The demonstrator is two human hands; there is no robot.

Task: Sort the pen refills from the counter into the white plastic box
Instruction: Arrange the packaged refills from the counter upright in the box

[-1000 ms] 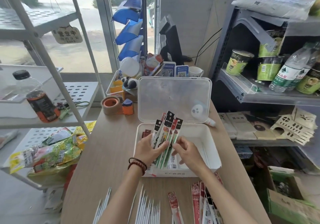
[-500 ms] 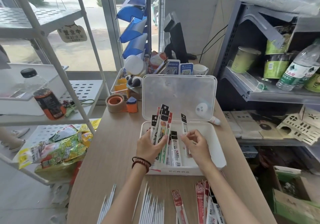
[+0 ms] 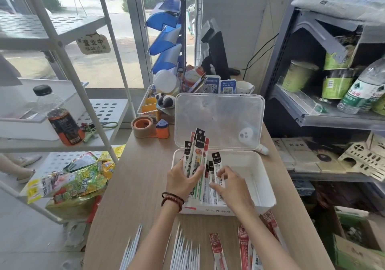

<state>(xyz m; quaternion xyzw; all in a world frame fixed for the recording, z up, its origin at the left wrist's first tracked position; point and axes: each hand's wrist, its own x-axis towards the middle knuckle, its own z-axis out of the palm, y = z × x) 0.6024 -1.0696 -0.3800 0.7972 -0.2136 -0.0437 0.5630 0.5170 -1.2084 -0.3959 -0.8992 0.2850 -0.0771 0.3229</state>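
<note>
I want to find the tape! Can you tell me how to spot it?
Start at the white plastic box with its clear lid standing open on the wooden counter. Look just left of the lid: the tape roll lies flat there. It is a brown ring with an orange middle, beside a small orange dispenser.

Our wooden counter [image 3: 137,190] and what sits on it

We see the white plastic box [image 3: 264,196] in the middle, tape roll [image 3: 142,126] at 11 o'clock, loose pen refills [image 3: 185,251] at 6 o'clock.
</note>
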